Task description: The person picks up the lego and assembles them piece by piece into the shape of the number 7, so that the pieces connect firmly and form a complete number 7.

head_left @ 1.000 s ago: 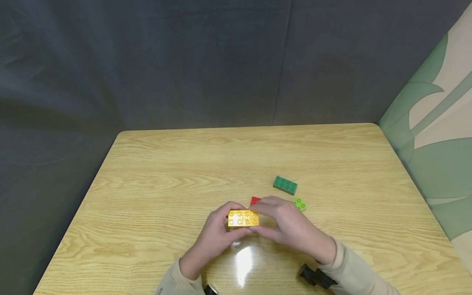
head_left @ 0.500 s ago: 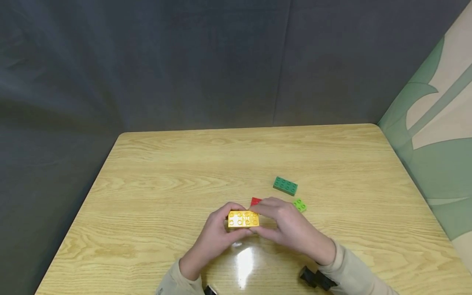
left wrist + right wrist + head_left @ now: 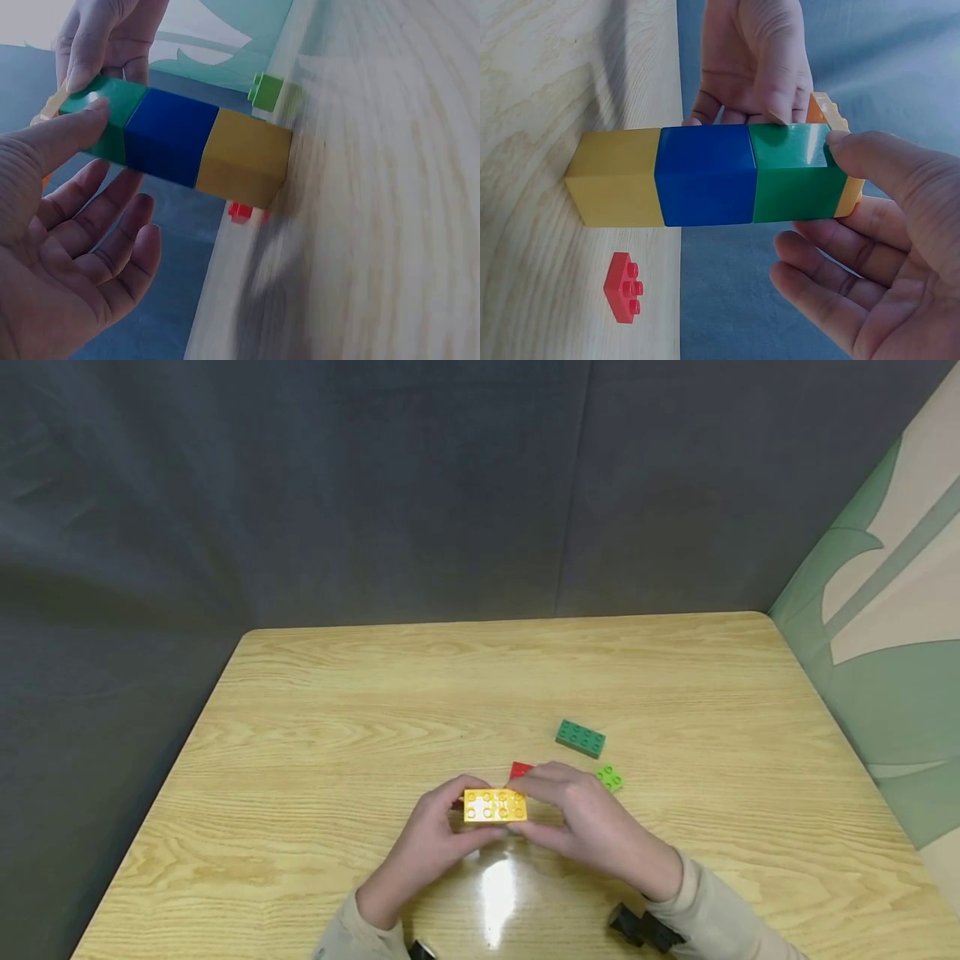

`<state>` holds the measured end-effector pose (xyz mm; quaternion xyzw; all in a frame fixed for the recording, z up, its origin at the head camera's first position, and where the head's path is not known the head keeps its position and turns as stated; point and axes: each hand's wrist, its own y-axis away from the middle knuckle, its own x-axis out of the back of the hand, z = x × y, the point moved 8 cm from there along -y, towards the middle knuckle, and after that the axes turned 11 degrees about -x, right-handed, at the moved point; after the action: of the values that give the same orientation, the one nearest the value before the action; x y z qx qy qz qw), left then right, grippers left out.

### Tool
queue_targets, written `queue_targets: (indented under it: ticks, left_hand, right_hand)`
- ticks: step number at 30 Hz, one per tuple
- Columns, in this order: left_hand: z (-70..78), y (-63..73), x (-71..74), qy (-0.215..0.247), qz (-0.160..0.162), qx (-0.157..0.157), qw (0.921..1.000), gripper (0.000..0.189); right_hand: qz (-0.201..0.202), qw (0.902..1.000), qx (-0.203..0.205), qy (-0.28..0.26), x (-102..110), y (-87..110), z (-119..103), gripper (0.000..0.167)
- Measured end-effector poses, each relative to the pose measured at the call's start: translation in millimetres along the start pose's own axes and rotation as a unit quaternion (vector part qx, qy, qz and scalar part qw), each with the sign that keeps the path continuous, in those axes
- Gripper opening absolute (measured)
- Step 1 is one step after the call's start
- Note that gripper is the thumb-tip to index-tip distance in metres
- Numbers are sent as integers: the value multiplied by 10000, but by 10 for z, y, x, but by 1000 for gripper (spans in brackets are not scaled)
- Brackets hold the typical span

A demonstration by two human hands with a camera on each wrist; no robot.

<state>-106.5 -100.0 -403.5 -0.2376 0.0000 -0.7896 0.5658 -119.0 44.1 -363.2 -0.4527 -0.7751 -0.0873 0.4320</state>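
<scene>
A tower of toy building bricks stands upright on the table between both hands. Its yellow bottom brick (image 3: 244, 157), blue brick (image 3: 705, 176) and green brick (image 3: 799, 174) are stacked flush. On top lies a yellow eight-stud brick (image 3: 495, 806), overhanging toward the left hand. My left hand (image 3: 427, 835) pinches the upper tower, thumb on the green brick's near side and index finger behind. From the other side my right hand (image 3: 588, 806) grips the top, its thumb (image 3: 877, 154) at the joint of green and yellow. Remaining fingers of both hands are loosely curled.
A red brick (image 3: 621, 289) lies behind the tower, partly covered by the right hand in the head view. Farther back is a dark green brick (image 3: 581, 738), with a light green brick (image 3: 609, 777) nearer the right hand. A dark curtain (image 3: 405, 493) hangs beyond the table.
My left hand has shifted slightly left, opening a small gap beside the yellow top brick. The right hand and the tower look unmoved.
</scene>
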Motion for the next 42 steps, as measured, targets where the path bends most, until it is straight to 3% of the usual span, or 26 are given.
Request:
queue_targets:
  ticks: [4, 8, 18, 24, 32, 42]
  left_hand:
    - [-256, 59, 11, -130, -5, 63, 9999, 40]
    - [-299, 80, 52, -243, 32, 243, 9994, 37]
    - [-359, 13, 129, -328, 196, 231, 9990, 34]
    - [-404, -93, 99, -485, 36, 166, 9987, 33]
    - [-512, -237, 52, -743, -170, 197, 9969, 51]
    - [-585, -373, -5, -1313, -455, 155, 9902, 48]
  right_hand:
    - [-4, 10000, -29, 60, 0, 5, 7, 35]
    - [1, 10000, -43, 66, 4, 5, 6, 35]
    - [61, 9999, 36, 71, 12, 7, -6, 35]
    - [87, 9999, 86, 18, 10, 9, -3, 35]
    - [63, 9999, 92, -14, -1, 10, 1, 34]
    - [-5, 10000, 0, 12, -14, 9, 6, 37]
